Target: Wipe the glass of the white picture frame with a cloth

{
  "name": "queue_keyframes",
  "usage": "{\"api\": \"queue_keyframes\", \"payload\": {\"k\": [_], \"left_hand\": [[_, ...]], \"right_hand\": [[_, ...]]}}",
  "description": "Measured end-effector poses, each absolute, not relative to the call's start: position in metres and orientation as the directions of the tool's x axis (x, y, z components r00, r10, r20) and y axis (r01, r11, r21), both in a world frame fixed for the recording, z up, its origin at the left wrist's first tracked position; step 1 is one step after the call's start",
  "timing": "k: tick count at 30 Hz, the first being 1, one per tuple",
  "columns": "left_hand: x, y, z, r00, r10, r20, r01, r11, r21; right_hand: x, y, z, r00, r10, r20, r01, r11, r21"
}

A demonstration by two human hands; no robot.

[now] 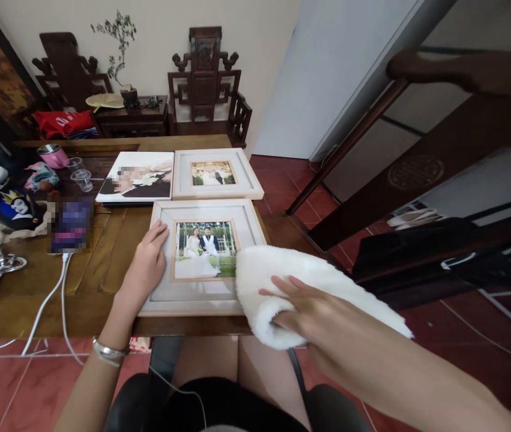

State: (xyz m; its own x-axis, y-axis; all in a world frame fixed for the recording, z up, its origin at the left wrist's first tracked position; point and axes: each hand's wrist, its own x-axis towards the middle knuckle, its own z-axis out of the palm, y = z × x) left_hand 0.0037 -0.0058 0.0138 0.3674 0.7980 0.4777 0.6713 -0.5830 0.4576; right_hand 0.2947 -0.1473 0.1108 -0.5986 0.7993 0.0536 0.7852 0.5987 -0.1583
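Note:
A light wooden picture frame [201, 305] with a photo of two seated people lies flat on the wooden table close to its near edge. My left hand [147, 261] rests along the frame's left side, its fingers curled over the border and gripping it. In my right hand [298, 303] is a fluffy white cloth [322, 267], bunched and partly folded, which covers the frame's lower right corner and hangs past the table's edge. Some fingers of that hand are tucked into the cloth's fold and hidden.
Behind lie a second picture frame [255, 186] and a square photo album [140, 174]. A phone [71, 225] with a white cable [63, 282], clear plastic cups [81, 179] and a pink cup [53, 156] stand leftward. A dark wooden chair [372, 162] is on the right.

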Motion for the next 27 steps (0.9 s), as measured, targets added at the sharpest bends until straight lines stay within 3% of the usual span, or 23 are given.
{"api": "queue_keyframes", "payload": {"k": [6, 11, 14, 22, 27], "left_hand": [[-0.001, -0.003, 0.012, 0.427, 0.78, 0.456, 0.673, -0.612, 0.415], [-0.002, -0.001, 0.01, 0.438, 0.774, 0.457, 0.683, -0.617, 0.391], [-0.003, 0.0, 0.009, 0.437, 0.774, 0.458, 0.687, -0.616, 0.386], [-0.001, 0.0, 0.009, 0.399, 0.78, 0.481, 0.669, -0.607, 0.429], [0.001, -0.001, 0.01, 0.393, 0.785, 0.479, 0.681, -0.599, 0.422]], "right_hand": [[0.293, -0.097, 0.105, -0.394, 0.907, -0.147, 0.918, 0.381, -0.111], [0.301, -0.02, 0.085, -0.289, 0.957, 0.04, 0.953, 0.291, -0.079], [0.3, 0.007, 0.079, -0.339, 0.936, 0.097, 0.94, 0.341, -0.002], [0.294, -0.038, 0.084, -0.565, 0.825, 0.029, 0.824, 0.562, 0.074], [0.296, -0.107, 0.093, -0.595, 0.804, -0.008, 0.803, 0.593, -0.055]]}}
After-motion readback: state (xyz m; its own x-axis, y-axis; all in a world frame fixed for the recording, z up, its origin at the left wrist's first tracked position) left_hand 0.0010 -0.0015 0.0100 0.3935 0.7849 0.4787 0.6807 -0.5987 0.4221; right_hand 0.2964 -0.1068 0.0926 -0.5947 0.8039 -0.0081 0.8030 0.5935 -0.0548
